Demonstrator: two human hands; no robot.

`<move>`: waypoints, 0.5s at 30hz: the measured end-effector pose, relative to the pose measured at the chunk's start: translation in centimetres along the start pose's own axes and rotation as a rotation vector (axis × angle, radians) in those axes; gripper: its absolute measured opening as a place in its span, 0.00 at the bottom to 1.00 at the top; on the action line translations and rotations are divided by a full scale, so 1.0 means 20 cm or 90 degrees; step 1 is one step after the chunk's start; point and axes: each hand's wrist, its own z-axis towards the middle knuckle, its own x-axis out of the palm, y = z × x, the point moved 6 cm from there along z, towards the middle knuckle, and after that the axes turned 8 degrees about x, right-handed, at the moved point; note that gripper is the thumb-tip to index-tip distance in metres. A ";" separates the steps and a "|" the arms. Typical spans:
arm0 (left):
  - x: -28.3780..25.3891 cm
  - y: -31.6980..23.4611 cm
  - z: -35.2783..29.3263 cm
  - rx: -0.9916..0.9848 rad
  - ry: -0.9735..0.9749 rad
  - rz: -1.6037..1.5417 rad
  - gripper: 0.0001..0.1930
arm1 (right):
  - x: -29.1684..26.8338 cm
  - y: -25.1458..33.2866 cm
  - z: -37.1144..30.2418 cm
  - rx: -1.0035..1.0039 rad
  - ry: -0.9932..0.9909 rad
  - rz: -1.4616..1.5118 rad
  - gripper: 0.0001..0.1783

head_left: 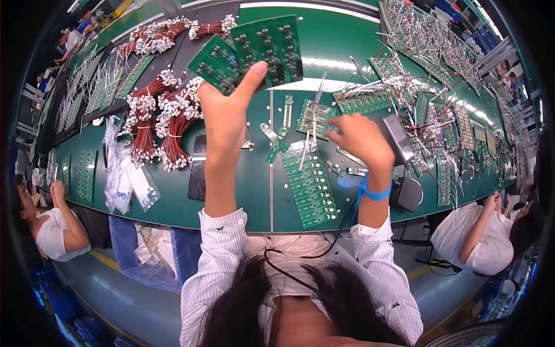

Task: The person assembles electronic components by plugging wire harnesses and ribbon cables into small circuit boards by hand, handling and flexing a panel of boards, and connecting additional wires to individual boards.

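My left hand (227,113) is raised over the bench and grips green circuit boards (269,46), fanned out with their components showing; the thumb presses on their lower edge. Lower on the right, my right hand (364,139) has its fingers curled toward the edge of a small green board panel (306,120). Whether anything is pinched in its fingertips I cannot make out. White strands, partly blurred, cross this panel. Just below lies a long green panel (309,191) of several boards, with small loose boards (277,144) to its left.
Bundles of red-brown wires (144,127) with white connectors lie left, near clear plastic bags (118,173) and a dark phone (197,179). Wired boards (428,52) crowd the right. A grey box (395,139) and a black device (408,194) stand by my right wrist. Co-workers sit on both sides.
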 end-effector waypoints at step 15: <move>0.21 0.01 -0.15 0.008 0.200 0.102 0.08 | -0.32 0.20 -0.18 -0.132 -0.268 0.854 0.14</move>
